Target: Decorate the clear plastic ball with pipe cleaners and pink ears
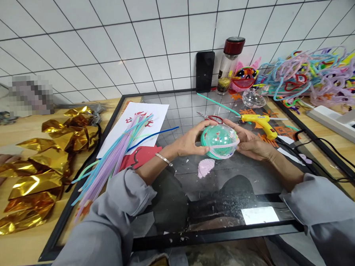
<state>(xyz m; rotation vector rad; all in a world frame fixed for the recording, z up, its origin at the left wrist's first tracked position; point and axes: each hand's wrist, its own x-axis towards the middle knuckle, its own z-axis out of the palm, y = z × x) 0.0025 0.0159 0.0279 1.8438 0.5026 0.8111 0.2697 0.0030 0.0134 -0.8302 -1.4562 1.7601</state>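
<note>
Between my two hands is a clear plastic ball (221,136) with green inside and small red bits, held above the black-framed glass board. A pale pink-white pipe cleaner (222,146) runs around its lower middle. My left hand (192,140) grips the ball's left side, thumb in front. On the right side, my right hand (251,143) closes around it, fingers behind and at the edge. Below lies a scrap of pink foam-like material (206,168). Red-handled scissors (214,118) rest just behind the ball, and a yellow glue gun (262,123) lies beyond my right hand.
Pipe cleaners (107,164) lie in a bundle over white paper (146,110) and red paper on the left. Gold foil (39,172) spreads farther left, near another person's hand (0,162). A phone (205,72), a glass bottle (226,69) and tangled pipe cleaners (308,78) stand behind.
</note>
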